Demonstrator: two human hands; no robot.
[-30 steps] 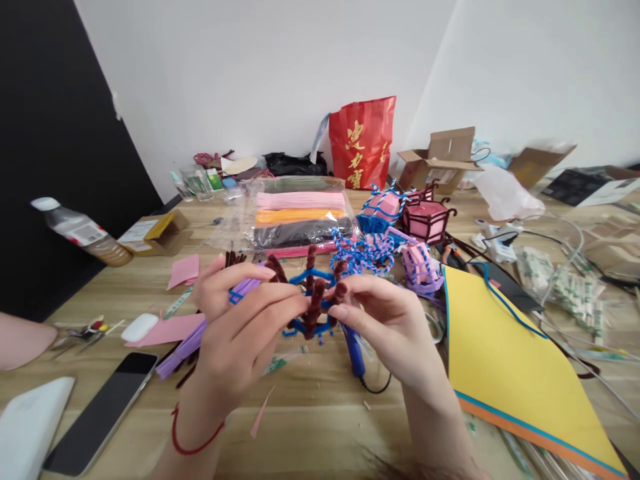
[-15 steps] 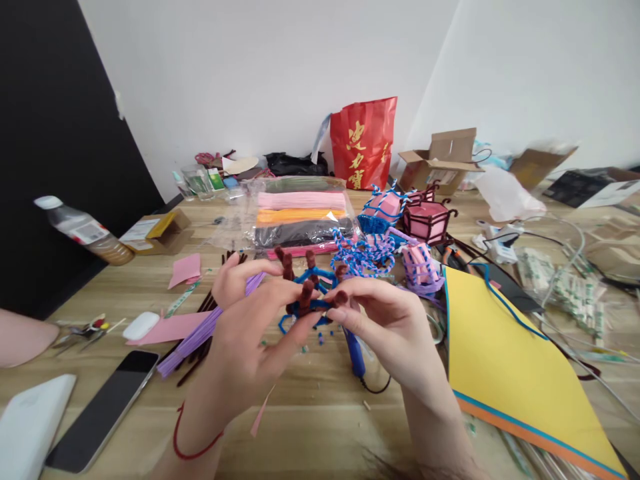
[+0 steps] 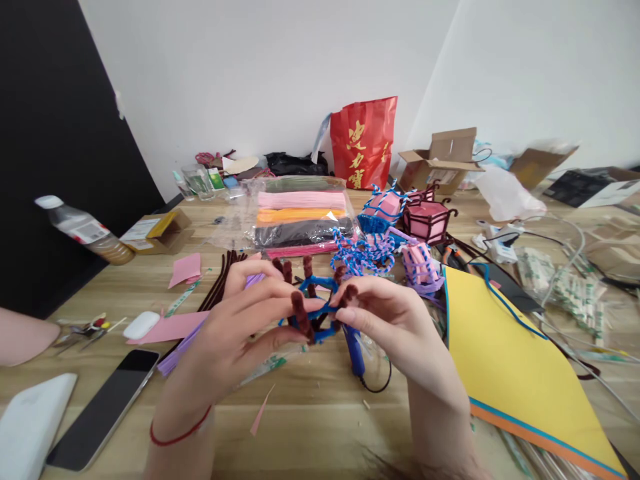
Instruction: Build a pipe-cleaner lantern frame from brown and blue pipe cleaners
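Note:
A small frame of blue and brown pipe cleaners (image 3: 311,307) is held above the wooden table (image 3: 320,413) between both my hands. My left hand (image 3: 235,327), with a red string on its wrist, has its fingers closed on the frame's left side. From the right, my right hand (image 3: 385,317) pinches a brown upright of the frame with thumb and forefinger. Under my left hand lie loose purple and brown pipe cleaners (image 3: 200,320). A blue glue gun (image 3: 354,347) with a black cord lies on the table just below the frame.
Yellow card sheet (image 3: 505,360) lies at the right. A phone (image 3: 103,407), a white mouse (image 3: 140,325) and pink paper (image 3: 170,327) lie at the left, beside a tilted bottle (image 3: 83,230). Packs of coloured pipe cleaners (image 3: 300,217), finished lanterns (image 3: 425,223), a red bag (image 3: 363,143) and boxes stand behind.
The pipe-cleaner frame has been turned and lowered slightly between my hands. My left hand's fingers have shifted lower and closed more around its left side.

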